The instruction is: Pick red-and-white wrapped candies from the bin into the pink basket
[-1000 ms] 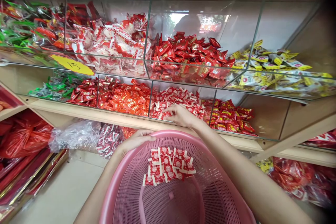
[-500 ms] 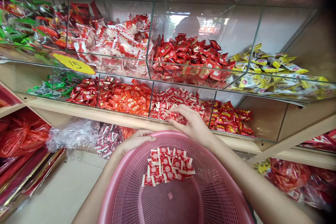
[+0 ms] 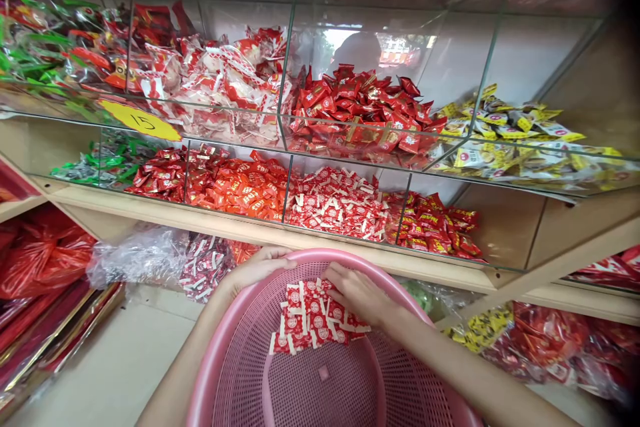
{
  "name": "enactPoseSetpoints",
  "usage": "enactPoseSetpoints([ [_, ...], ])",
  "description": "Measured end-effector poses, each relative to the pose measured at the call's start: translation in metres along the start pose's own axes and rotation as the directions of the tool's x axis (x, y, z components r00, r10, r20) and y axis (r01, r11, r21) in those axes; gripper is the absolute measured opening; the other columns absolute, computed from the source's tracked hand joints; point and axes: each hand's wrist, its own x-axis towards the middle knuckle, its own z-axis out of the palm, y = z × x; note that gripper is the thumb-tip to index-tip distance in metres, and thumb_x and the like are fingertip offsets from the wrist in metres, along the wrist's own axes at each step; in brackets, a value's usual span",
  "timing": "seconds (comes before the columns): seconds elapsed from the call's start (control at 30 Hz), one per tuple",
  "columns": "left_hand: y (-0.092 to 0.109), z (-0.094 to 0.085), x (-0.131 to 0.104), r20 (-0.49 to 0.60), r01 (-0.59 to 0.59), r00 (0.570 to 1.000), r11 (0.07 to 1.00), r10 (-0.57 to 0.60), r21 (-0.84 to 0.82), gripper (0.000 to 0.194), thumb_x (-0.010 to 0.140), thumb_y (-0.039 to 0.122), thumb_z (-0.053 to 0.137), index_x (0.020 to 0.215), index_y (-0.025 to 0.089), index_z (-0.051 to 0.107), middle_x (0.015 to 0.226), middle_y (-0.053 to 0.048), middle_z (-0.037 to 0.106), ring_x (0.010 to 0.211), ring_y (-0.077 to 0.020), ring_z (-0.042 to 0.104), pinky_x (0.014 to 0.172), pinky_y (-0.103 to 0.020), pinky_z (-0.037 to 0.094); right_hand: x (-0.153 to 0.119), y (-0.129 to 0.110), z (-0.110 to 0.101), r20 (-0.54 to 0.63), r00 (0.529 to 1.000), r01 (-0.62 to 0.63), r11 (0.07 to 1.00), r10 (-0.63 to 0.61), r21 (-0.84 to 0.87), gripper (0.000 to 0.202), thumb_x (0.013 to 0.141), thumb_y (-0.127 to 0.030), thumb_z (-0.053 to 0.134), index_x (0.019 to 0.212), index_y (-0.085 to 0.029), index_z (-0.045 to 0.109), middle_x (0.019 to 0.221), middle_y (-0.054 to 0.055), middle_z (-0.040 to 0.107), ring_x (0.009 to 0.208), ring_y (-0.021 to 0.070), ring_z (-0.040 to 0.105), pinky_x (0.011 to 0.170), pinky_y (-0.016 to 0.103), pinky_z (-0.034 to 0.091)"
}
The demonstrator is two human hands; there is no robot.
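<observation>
My left hand (image 3: 256, 271) is closed over the far left rim of a pink perforated plastic basket (image 3: 213, 347). A small heap of red-and-white wrapped candies (image 3: 306, 320) lies inside, towards the far wall of the basket. My right hand (image 3: 359, 293) reaches over the far right rim, its curled fingers down at that heap. Red-and-white wrappers show at its fingertips; how many pieces they pinch is hidden. Beyond the rim, the lower-shelf bin of matching candies (image 3: 340, 203) stands behind low clear glass.
Clear partitions divide the upper shelf's red candies (image 3: 363, 107) and yellow-and-white ones (image 3: 505, 123). A yellow price tag (image 3: 141, 121) marked 15 hangs on the left. Below the wooden ledge (image 3: 240, 230) lie plastic bags (image 3: 140, 253) of goods, with tiled floor (image 3: 135, 353) at lower left.
My right hand has moved from the lower-shelf candy bin down and back into the basket, over the heap. My left hand and the basket have stayed almost in place.
</observation>
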Motion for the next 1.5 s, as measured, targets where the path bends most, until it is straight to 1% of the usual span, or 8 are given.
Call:
enactPoseSetpoints([
  [0.17,0.001,0.001,-0.001,0.005,-0.007,1.000,1.000,0.007,0.010,0.036,0.069,0.034,0.060,0.101,0.017,0.061,0.083,-0.001,0.066,0.071,-0.0157,0.058,0.065,-0.025,0.042,0.000,-0.005,-0.001,0.033,0.999,-0.018,0.999,0.020,-0.045,0.020,0.086,-0.024,0.036,0.099,-0.019,0.050,0.097,0.006,0.051,0.082,0.0161,0.054,0.069,0.028,0.042],
  [0.47,0.001,0.001,-0.002,-0.035,-0.012,0.999,0.997,0.015,0.072,0.035,0.069,0.035,0.059,0.100,0.017,0.062,0.086,-0.002,0.066,0.074,-0.0168,0.058,0.066,-0.025,0.042,-0.003,-0.002,-0.005,-0.046,0.999,0.010,1.000,-0.010,0.006,0.025,0.088,-0.029,0.033,0.102,-0.020,0.052,0.096,0.005,0.053,0.083,0.0159,0.054,0.072,0.029,0.043],
  [0.6,0.002,0.001,-0.002,-0.041,-0.016,0.999,0.994,0.020,0.104,0.034,0.070,0.036,0.059,0.098,0.017,0.062,0.086,-0.002,0.066,0.075,-0.0173,0.058,0.068,-0.026,0.041,-0.017,-0.002,-0.010,-0.129,0.992,0.001,0.995,0.012,0.102,0.027,0.087,-0.028,0.036,0.110,-0.021,0.048,0.102,0.006,0.052,0.089,0.0163,0.052,0.075,0.030,0.043],
  [0.7,0.001,0.000,-0.001,-0.036,-0.029,0.999,0.993,0.033,0.111,0.034,0.070,0.036,0.059,0.098,0.017,0.063,0.088,-0.002,0.066,0.077,-0.0174,0.058,0.070,-0.026,0.041,-0.032,-0.003,-0.009,-0.114,0.993,0.012,0.992,0.002,0.128,0.025,0.086,-0.026,0.037,0.107,-0.021,0.049,0.098,0.005,0.053,0.085,0.0153,0.053,0.071,0.028,0.043],
  [0.9,-0.001,-0.001,0.000,-0.009,-0.041,0.999,0.994,0.042,0.102,0.034,0.072,0.035,0.058,0.102,0.018,0.062,0.090,-0.003,0.066,0.080,-0.0176,0.058,0.072,-0.026,0.041,-0.045,-0.007,0.004,-0.052,0.997,-0.053,0.999,0.053,0.003,0.017,0.085,-0.023,0.039,0.092,-0.019,0.054,0.090,0.004,0.053,0.074,0.0133,0.054,0.059,0.024,0.038],
  [1.07,0.001,0.001,-0.002,-0.025,-0.018,0.999,0.994,0.021,0.104,0.035,0.072,0.034,0.058,0.103,0.018,0.062,0.089,-0.003,0.066,0.078,-0.0172,0.059,0.071,-0.025,0.041,-0.046,-0.006,0.009,-0.022,1.000,0.009,1.000,-0.010,-0.026,0.013,0.084,-0.025,0.042,0.083,-0.020,0.054,0.090,0.002,0.054,0.071,0.0120,0.052,0.055,0.023,0.035],
  [1.3,0.003,0.002,-0.002,-0.028,-0.016,0.999,0.996,0.019,0.089,0.034,0.072,0.035,0.058,0.102,0.019,0.062,0.090,-0.002,0.066,0.077,-0.0167,0.058,0.070,-0.025,0.042,-0.045,-0.008,0.001,-0.009,1.000,0.006,1.000,-0.006,-0.004,0.012,0.085,-0.026,0.041,0.087,-0.020,0.052,0.091,0.002,0.054,0.077,0.0133,0.052,0.062,0.024,0.039],
  [1.5,0.000,0.000,-0.001,-0.025,-0.020,0.999,0.995,0.023,0.093,0.035,0.071,0.034,0.058,0.102,0.018,0.062,0.089,-0.003,0.066,0.080,-0.0176,0.058,0.071,-0.026,0.042,-0.037,-0.015,0.010,-0.024,0.999,0.034,0.991,-0.037,-0.130,0.009,0.084,-0.022,0.043,0.084,-0.018,0.051,0.087,0.003,0.054,0.079,0.0155,0.052,0.067,0.027,0.041],
])
